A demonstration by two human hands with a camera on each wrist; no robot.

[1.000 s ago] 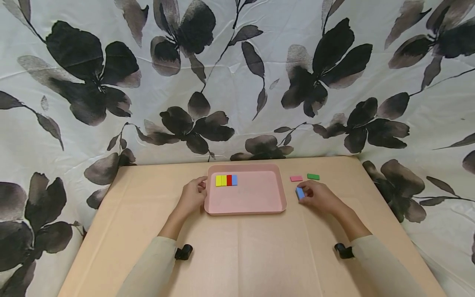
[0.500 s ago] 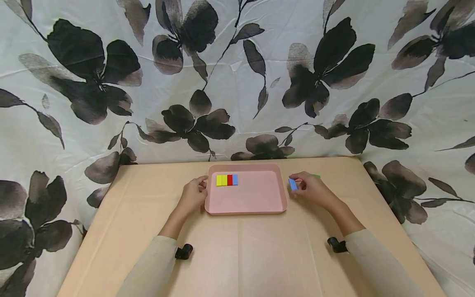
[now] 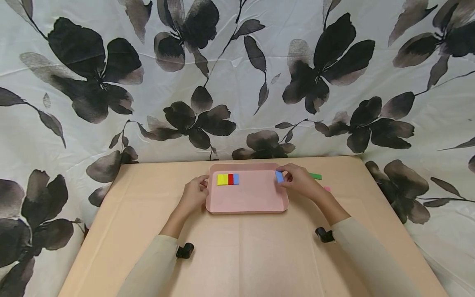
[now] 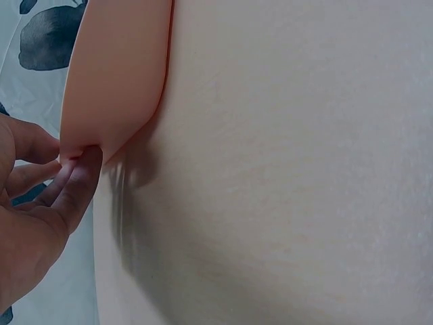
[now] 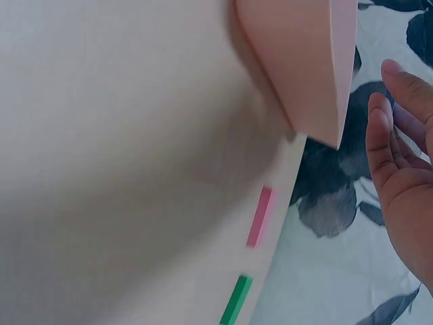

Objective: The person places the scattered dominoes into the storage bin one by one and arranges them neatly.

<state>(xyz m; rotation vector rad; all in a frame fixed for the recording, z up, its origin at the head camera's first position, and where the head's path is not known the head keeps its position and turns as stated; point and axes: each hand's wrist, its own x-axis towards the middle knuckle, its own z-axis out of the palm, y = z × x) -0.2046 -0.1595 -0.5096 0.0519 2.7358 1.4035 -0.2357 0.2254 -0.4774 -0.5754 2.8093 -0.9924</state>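
Since half a second ago, we see that the right hand (image 3: 298, 180) has travelled leftward with its blue block (image 3: 279, 176), from just beside the tray (image 3: 252, 202) to over its right end. Thumb and fingertips pinch the block near its edges, which we take as a way of leaving its lower part free; whether it touches the tray we cannot tell. We find the left hand (image 3: 195, 190) pinching the opposite rim, probably to keep the tray from sliding. Near the tray's far left corner, yellow blocks (image 3: 220, 179), a red block (image 3: 231, 179) and a light-blue block (image 3: 236, 179) sit side by side, perhaps gathered there to save room. Outside, right of the tray, we see a pink block (image 5: 260, 217) and a green block (image 3: 316, 176) lying apart, likely within easy reach.
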